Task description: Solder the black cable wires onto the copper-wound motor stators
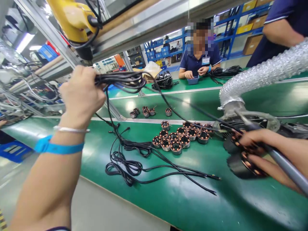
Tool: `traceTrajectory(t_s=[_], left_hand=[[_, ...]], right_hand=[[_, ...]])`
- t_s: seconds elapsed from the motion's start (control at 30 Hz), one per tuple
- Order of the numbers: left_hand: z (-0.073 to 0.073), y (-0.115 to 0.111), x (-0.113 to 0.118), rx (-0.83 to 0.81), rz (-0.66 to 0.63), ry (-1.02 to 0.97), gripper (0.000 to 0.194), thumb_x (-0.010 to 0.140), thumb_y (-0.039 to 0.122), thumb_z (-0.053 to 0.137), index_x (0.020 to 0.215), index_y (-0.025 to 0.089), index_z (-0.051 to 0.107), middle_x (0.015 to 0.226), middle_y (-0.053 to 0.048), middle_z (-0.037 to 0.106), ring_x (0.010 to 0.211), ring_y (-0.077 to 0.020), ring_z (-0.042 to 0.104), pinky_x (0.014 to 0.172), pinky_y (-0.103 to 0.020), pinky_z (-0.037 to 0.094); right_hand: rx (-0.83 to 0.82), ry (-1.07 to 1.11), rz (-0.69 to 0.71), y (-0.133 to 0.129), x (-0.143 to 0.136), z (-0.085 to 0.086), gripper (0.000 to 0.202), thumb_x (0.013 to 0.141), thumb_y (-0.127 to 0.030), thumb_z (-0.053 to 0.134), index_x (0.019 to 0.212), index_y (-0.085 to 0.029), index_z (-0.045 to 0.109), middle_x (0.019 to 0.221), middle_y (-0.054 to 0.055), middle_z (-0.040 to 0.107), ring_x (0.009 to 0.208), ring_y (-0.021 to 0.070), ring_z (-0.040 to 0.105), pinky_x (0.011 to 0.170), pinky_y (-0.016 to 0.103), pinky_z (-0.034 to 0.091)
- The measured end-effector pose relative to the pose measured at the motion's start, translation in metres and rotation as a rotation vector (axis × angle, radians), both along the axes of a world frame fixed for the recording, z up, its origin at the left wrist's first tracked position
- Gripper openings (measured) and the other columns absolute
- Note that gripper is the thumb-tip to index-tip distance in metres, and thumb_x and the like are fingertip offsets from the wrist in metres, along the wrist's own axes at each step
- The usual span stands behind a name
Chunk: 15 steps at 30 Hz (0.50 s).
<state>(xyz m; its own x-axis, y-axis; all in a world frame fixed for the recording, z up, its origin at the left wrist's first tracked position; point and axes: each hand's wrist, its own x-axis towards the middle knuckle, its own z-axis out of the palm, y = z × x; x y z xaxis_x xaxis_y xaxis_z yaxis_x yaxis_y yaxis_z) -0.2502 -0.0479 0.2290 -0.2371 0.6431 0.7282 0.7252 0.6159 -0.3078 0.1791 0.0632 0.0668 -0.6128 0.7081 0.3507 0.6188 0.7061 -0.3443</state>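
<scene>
My left hand [81, 91] is raised at the left, closed round a coiled bundle of black cables [125, 80]. From the bundle, one cable loops across to my right hand [255, 139], which is at the right edge. That hand is closed, with two motor stators [243, 165] with copper windings held in its fingers. A soldering iron [286, 166] is also in its grip, its tip pointing up and left. More black cables [130, 163] lie coiled on the green bench below, their stripped ends pointing right. Several stators [175, 147] stand grouped behind them.
A silver flexible duct [262, 73] ends in a hood by my right hand. Above my left hand hangs a yellow electric driver [72, 21]. Several stators [146, 113] stand on the rear strip. Across the bench, a co-worker [199, 59] handles parts over a blue tray [193, 80].
</scene>
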Motion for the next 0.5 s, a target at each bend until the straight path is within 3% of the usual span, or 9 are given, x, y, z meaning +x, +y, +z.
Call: traceTrajectory(t_s=[0.03,0.07,0.13,0.23,0.3,0.37,0.43,0.5], left_hand=[[0.000,0.020,0.001,-0.021,-0.015,-0.017,0.032,0.094,0.028,0.046,0.119,0.009,0.055,0.122,-0.014,0.058,0.105,-0.0263,0.060,0.086,-0.043,0.050],[-0.002,0.042,0.000,-0.072,-0.043,-0.036,0.032,0.096,0.025,0.044,0.120,0.008,0.054,0.124,-0.016,0.058,0.105,-0.0271,0.060,0.085,-0.044,0.050],[-0.010,0.090,-0.002,-0.212,-0.120,-0.080,0.031,0.096,0.017,0.041,0.124,0.008,0.052,0.127,-0.019,0.057,0.105,-0.0275,0.061,0.084,-0.042,0.051],[-0.022,0.164,-0.004,-0.204,-0.167,-0.111,0.034,0.096,0.010,0.036,0.126,0.009,0.052,0.130,-0.021,0.055,0.103,-0.0285,0.063,0.083,-0.040,0.052],[-0.030,0.210,-0.001,-0.161,-0.218,-0.162,0.040,0.098,0.008,0.028,0.132,0.008,0.047,0.137,-0.023,0.049,0.105,-0.0289,0.063,0.086,-0.041,0.051],[-0.042,0.248,0.005,-0.188,-0.284,-0.253,0.042,0.099,0.010,0.028,0.138,0.008,0.041,0.143,-0.024,0.043,0.113,-0.0311,0.060,0.092,-0.044,0.050],[-0.062,0.274,0.010,-0.303,-0.361,-0.341,0.041,0.099,0.017,0.040,0.139,0.008,0.042,0.142,-0.024,0.045,0.118,-0.0323,0.058,0.096,-0.044,0.048],[-0.090,0.289,0.009,-0.436,-0.424,-0.390,0.042,0.094,0.026,0.058,0.133,0.012,0.051,0.134,-0.019,0.054,0.115,-0.0298,0.060,0.096,-0.042,0.049]], right_hand=[[-0.041,0.002,0.125,0.014,-0.020,0.011,0.023,0.085,-0.031,0.060,0.105,-0.038,0.053,0.087,0.000,0.071,0.066,0.0193,0.066,0.058,0.028,0.050],[-0.064,-0.002,0.142,0.030,-0.041,0.021,0.025,0.084,-0.026,0.058,0.107,-0.034,0.051,0.088,0.001,0.071,0.070,0.0201,0.067,0.063,0.029,0.050],[-0.020,-0.054,0.092,0.064,-0.084,0.038,0.030,0.079,-0.020,0.059,0.107,-0.027,0.051,0.083,0.001,0.071,0.070,0.0207,0.066,0.064,0.028,0.046],[-0.009,-0.195,-0.016,0.118,-0.145,0.049,0.040,0.077,-0.013,0.063,0.115,-0.020,0.053,0.080,0.003,0.068,0.079,0.0233,0.066,0.068,0.027,0.044],[-0.016,-0.247,-0.080,0.153,-0.178,0.045,0.040,0.079,-0.011,0.066,0.117,-0.017,0.056,0.093,0.006,0.068,0.089,0.0230,0.065,0.075,0.028,0.047],[-0.039,-0.297,-0.167,0.185,-0.204,0.035,0.033,0.088,-0.022,0.066,0.120,-0.015,0.056,0.105,0.008,0.066,0.095,0.0215,0.064,0.082,0.034,0.052],[-0.078,-0.337,-0.266,0.211,-0.219,0.019,0.033,0.094,-0.034,0.061,0.122,-0.016,0.057,0.117,0.008,0.062,0.100,0.0211,0.063,0.086,0.040,0.055],[-0.131,-0.369,-0.371,0.230,-0.226,0.001,0.034,0.095,-0.035,0.060,0.123,-0.016,0.057,0.122,0.009,0.060,0.103,0.0217,0.063,0.087,0.042,0.056]])
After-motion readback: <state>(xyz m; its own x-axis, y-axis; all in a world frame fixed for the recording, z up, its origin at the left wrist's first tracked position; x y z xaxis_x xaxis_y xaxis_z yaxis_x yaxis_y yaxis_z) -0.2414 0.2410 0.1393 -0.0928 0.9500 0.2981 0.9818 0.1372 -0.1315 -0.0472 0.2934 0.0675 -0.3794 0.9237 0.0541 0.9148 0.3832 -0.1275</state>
